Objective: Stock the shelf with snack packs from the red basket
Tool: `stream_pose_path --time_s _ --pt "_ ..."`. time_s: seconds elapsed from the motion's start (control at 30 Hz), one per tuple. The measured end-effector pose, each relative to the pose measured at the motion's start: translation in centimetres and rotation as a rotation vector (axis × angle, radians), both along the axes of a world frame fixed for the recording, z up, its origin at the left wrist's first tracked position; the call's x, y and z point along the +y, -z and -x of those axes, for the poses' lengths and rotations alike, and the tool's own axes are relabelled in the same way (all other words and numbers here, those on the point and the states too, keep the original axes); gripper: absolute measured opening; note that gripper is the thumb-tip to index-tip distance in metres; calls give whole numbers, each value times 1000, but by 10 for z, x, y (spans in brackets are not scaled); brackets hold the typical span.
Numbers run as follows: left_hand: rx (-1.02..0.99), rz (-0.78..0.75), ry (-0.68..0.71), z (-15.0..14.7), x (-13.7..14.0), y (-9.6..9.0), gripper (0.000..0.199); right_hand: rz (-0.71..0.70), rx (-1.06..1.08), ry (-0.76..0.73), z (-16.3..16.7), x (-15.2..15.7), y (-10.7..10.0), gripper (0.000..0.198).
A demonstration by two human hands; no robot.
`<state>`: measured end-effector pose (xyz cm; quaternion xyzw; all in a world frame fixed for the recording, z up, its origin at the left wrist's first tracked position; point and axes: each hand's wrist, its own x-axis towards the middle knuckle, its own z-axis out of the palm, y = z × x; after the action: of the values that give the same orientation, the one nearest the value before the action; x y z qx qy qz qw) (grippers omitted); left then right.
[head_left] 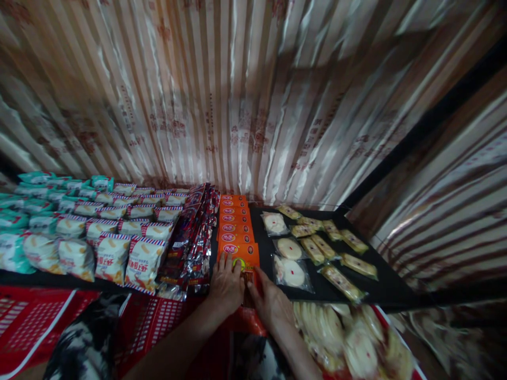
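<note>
A column of overlapping orange snack packets (233, 228) runs from the back of the black table surface (261, 232) toward its front edge. At the near end of it, my left hand (227, 285) lies with fingers apart and tips on the front orange packets. My right hand (273, 306) has its thumb and fingers around the right side of an orange packet (257, 282) at the front edge. The lower part of that packet is partly hidden between my hands. More orange packaging (249, 322) shows below, between my wrists.
Dark red shiny packets (186, 243) stand left of the orange column, then white snack bags (144, 261) and teal bags (16, 250). Flat round pastries (289, 248) and yellow wrapped bars (358, 265) lie right. Red baskets (150, 322) and piled pastries (332, 332) are in front.
</note>
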<state>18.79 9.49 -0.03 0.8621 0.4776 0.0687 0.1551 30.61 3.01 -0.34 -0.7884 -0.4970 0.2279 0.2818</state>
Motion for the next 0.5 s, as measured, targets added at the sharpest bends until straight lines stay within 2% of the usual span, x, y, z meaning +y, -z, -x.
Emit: stream_pose_path --time_s 0.07,0.13,0.27,0.37,0.5 --pt "6 -15 2 0 0 2 45 47 -112 -49 1 -1 -6 49" --pt "10 -37 1 0 0 2 45 31 -206 -80 1 -2 -8 48" --pt "39 -50 9 1 0 -3 45 -41 -321 -85 -2 -1 3 44" --pt "37 -65 -5 1 1 -4 43 -90 -335 -100 -8 0 15 43" --pt "2 -100 -28 0 0 1 41 -88 -267 -100 -16 1 26 43"
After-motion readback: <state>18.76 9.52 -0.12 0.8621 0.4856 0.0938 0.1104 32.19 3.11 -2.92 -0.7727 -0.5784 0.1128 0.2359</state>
